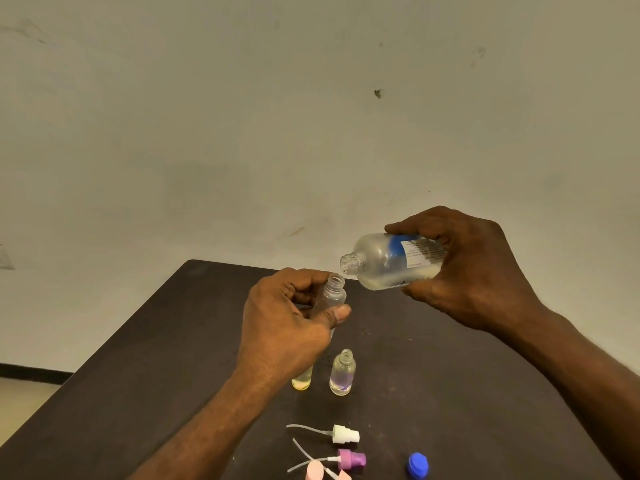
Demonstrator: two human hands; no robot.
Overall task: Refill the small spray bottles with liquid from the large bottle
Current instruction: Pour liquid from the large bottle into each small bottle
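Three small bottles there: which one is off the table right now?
The clear small bottle gripped in the left hand, under the large bottle's mouth. The yellow-tinted bottle and purple-tinted bottle stand on the table.

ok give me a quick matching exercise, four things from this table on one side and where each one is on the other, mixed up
Things:
1. large bottle
2. empty small bottle
3. blue cap
4. purple-tinted bottle

Places:
A. standing on the table, uncapped
B. tilted in the right hand
C. held in the left hand
D. lying on the table near the front edge

Pairs: 1-B, 2-C, 3-D, 4-A
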